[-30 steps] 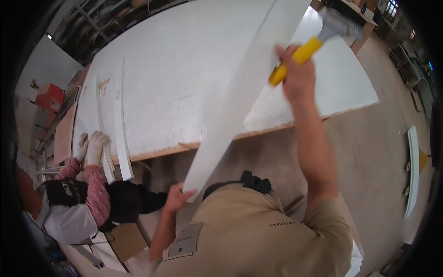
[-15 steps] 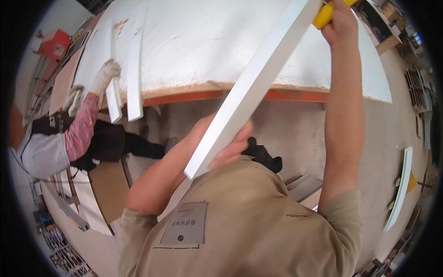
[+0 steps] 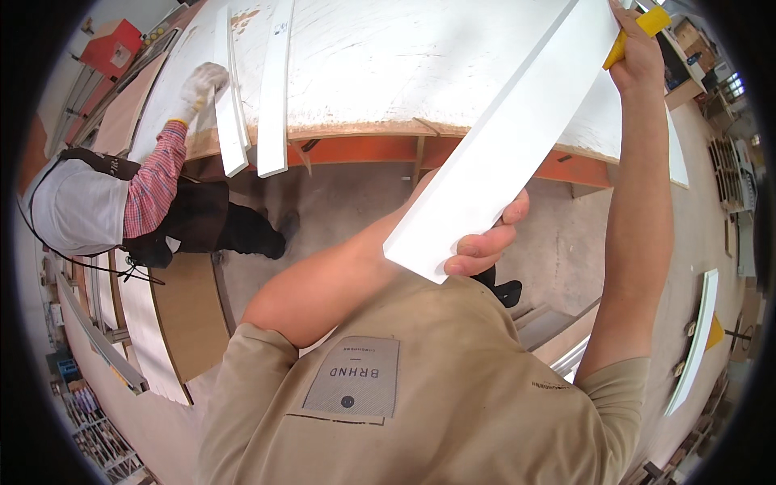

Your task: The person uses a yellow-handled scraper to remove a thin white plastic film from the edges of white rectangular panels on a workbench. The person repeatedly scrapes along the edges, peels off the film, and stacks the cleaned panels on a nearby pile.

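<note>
A long white board (image 3: pixel 508 137) slants from my chest up toward the top right, over the big white worktable (image 3: pixel 404 73). My left hand (image 3: pixel 485 242) grips the board's near end from underneath, fingers curled around its edge. My right hand (image 3: pixel 638 48) is raised at the far right, closed on the yellow handle of a tool (image 3: pixel 638 31) held against the board's upper part; the tool's blade is out of view.
A co-worker in a white vest and checked sleeve stands at the left, a gloved hand (image 3: pixel 202 81) on several white strips (image 3: pixel 250 89) lying over the table edge. Orange frame rails (image 3: pixel 380 149) run under the table. Boards lean at the left and right.
The view has dropped and come closer. The board's near end is now nearer my chest, my left hand gripping it more firmly, and my right hand with the tool has moved farther up the board.
</note>
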`<state>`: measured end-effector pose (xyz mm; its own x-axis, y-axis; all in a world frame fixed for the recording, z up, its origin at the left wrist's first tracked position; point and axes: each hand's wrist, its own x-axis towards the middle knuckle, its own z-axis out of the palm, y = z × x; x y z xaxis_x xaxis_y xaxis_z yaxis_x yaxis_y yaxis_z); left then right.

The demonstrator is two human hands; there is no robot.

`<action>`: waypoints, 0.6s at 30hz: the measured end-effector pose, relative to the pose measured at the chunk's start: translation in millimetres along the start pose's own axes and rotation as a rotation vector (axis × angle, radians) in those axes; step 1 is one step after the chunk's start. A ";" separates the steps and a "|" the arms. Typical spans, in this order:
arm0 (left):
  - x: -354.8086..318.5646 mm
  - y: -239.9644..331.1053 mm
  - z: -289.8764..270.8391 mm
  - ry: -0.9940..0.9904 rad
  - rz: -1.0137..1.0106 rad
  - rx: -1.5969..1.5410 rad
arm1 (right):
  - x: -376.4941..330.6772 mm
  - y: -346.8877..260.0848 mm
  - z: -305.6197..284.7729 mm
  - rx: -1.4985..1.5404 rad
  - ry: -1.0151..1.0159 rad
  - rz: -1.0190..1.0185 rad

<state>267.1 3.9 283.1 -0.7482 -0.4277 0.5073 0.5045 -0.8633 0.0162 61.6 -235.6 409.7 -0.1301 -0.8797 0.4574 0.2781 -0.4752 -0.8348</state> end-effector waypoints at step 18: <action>-99.9 14.6 -6.7 0.407 -0.086 0.492 | -116.6 -44.5 -58.9 -0.167 0.457 0.108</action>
<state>346.3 32.2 226.9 -0.8494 -0.5138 0.1206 0.5021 -0.7163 0.4846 8.3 -113.0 375.5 -0.5236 -0.8241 0.2160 0.1611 -0.3448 -0.9248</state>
